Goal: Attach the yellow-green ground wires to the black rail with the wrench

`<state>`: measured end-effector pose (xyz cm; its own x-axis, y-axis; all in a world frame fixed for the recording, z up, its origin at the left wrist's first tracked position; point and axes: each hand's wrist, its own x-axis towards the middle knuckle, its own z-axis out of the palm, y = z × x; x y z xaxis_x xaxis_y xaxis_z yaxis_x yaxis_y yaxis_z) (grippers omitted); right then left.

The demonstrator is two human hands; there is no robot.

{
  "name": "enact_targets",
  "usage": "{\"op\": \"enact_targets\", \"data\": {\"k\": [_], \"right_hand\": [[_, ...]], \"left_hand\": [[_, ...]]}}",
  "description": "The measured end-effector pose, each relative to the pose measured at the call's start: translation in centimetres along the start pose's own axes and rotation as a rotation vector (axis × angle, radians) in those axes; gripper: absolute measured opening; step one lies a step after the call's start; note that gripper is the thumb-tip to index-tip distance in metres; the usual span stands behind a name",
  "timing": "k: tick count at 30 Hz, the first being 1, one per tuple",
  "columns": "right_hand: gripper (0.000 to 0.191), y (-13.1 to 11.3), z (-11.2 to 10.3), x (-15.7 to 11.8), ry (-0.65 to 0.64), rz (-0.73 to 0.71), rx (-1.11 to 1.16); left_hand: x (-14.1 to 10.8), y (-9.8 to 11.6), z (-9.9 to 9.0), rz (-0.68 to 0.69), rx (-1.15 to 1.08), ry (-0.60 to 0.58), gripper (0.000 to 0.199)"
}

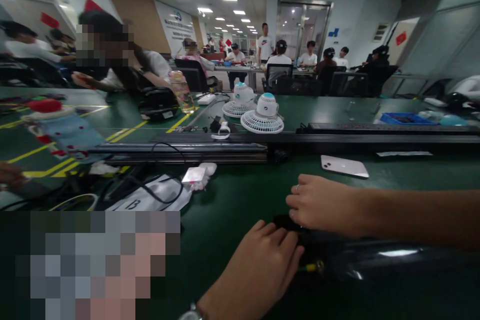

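My left hand [268, 260], with a watch at its wrist, is low in the middle of the head view with its fingers curled. Just beyond it and to the right is my right hand [324, 205], wearing rings, fingers bent downward. Both hands meet over a dark item that they mostly cover, so I cannot make out its kind. Beside my left fingertips a yellow-green wire [310, 267] ends in a metal ring. A long, glossy black piece [378, 260] stretches from under the hands to the right. Above my right hand lies a pale phone [345, 166].
Long dark bars [187, 150] run across the green table. Two white fans [262, 115], a bottle [182, 92] and a blue tray [405, 119] stand behind them. A white charger [195, 176], a bag and cables lie left. A person [150, 67] sits across; others sit farther back.
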<state>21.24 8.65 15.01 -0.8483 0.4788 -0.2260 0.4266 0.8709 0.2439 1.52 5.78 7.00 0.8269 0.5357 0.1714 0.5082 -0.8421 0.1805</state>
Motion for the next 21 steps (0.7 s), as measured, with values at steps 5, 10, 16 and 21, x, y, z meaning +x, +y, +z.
{"op": "enact_targets", "data": {"k": [5,10,16,21], "right_hand": [[0.006,-0.27,-0.22,0.01,0.045,-0.042,-0.052],[0.004,-0.19,-0.13,-0.02,0.073,-0.101,-0.072],[0.015,0.06,-0.15,-0.58,0.112,-0.190,-0.085],[0.020,-0.11,-0.26,-0.70,0.131,-0.268,-0.093]], "left_hand": [[0.25,-0.10,0.14,0.022,0.015,0.019,0.022],[0.29,-0.10,0.20,0.017,0.021,0.016,0.023],[0.28,-0.11,0.15,0.024,0.011,0.044,0.023],[0.43,-0.09,0.18,0.016,0.011,0.039,0.026]]}}
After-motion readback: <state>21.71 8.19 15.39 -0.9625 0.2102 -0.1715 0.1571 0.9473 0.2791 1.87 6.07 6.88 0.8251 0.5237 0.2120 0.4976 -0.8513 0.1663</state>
